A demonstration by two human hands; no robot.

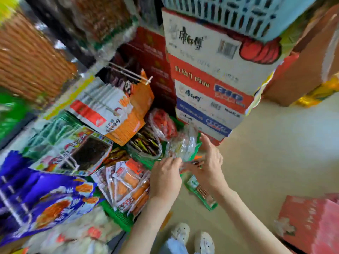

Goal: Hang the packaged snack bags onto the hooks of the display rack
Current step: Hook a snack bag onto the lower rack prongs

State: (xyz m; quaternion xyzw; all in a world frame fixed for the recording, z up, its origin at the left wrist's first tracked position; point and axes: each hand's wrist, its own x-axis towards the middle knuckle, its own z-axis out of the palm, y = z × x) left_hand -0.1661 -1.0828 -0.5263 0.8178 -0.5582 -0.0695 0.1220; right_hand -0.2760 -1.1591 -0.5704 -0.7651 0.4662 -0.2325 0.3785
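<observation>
Both hands meet over the green basket [117, 215] on the floor, and the grip is shared on one crinkled clear snack bag [183, 145]: the left hand [166, 173] has its fingers curled down on the near edge of the bag, and the right hand [209, 162] lies with fingers spread against the bag's right side, a thin orange packet under its palm. How firmly either hand closes I cannot tell, because the picture is blurred. The bag lies at the far right end of the basket, just below the stack of printed cartons [211, 85]. The bare hook [132, 74] of the display rack stands above the basket and to its left, with its long axis pointing out toward the cartons; orange bags [141, 99] hang just under it. So, in my judgement, the bag must travel up and to the left from the basket, and the left hand is the nearer one to the hook. The hole at the top of the bag is not visible, so it probably needs turning first. One green packet [200, 193] lies on the floor just right of the basket, under the right wrist.
</observation>
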